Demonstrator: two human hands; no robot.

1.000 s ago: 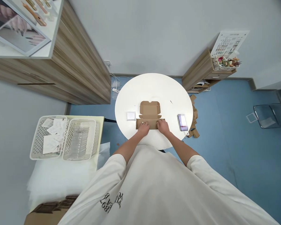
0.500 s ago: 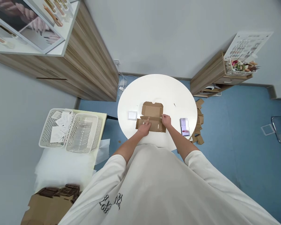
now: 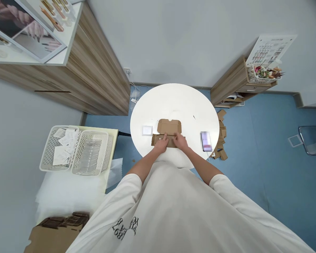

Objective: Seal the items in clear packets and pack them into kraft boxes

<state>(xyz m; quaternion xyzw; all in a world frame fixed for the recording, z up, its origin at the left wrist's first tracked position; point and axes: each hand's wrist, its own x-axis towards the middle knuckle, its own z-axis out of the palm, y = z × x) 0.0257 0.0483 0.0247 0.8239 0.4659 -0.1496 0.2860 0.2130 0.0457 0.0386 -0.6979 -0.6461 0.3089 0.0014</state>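
A partly folded brown cardboard box [image 3: 169, 126] lies on the round white table [image 3: 173, 100], its lid panel standing away from me with a small notch in the far edge. My left hand [image 3: 162, 144] grips the near part around the crease, a finger reaching over the fold. Close beside it, my right hand [image 3: 180, 141] is closed on the same crease, thumb and fingers pinching the cardboard. Both hands hide much of the near panel.
A small white square packet [image 3: 147, 130] lies left of the box, a phone [image 3: 206, 141] right of it. Two white baskets [image 3: 76, 149] hold paper cards and clear plastic pieces. Flattened cardboard [image 3: 54, 237] sits lower left; folded boxes [image 3: 222, 137] are on the floor beyond the table's right edge.
My right hand has moved left from the box's right corner to the middle of the crease. The left hand stays on the near panel, and the lid panel looks slightly tilted.
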